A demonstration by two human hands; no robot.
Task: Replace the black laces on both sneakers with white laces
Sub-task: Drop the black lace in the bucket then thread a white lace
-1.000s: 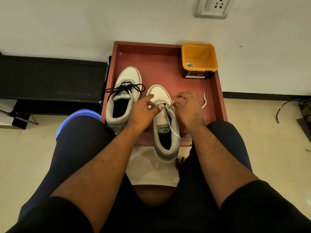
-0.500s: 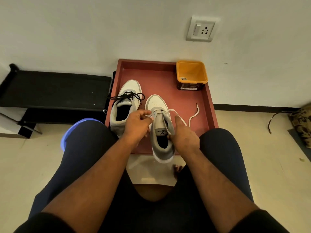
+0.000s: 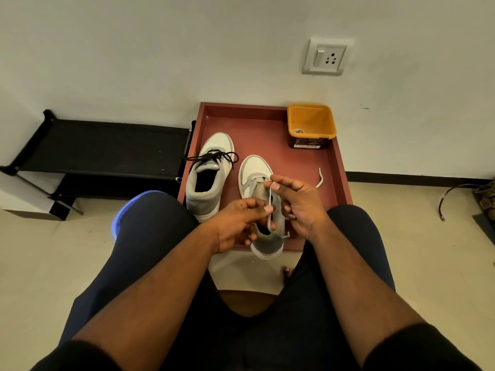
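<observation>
Left hand [image 3: 241, 223]: I pinch the white lace [image 3: 270, 207] low, keeping it taut for threading.
Right hand [image 3: 297, 202]: my fingertips pinch the same lace higher, near the eyelets.
Right sneaker [image 3: 263, 183]: white and grey, at the red tray's [image 3: 267, 124] near edge, partly laced white; one end trails toward the right rim.
Left sneaker [image 3: 209, 180]: beside it, black lace [image 3: 214, 156] not yet removed.
Orange tub [image 3: 310, 124]: far right corner.

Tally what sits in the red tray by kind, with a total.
Sneakers: 2, the black-laced sneaker and the sneaker being relaced
Laces: 2, the black lace and the white lace
Tubs: 1, the orange tub
Total: 5
</observation>
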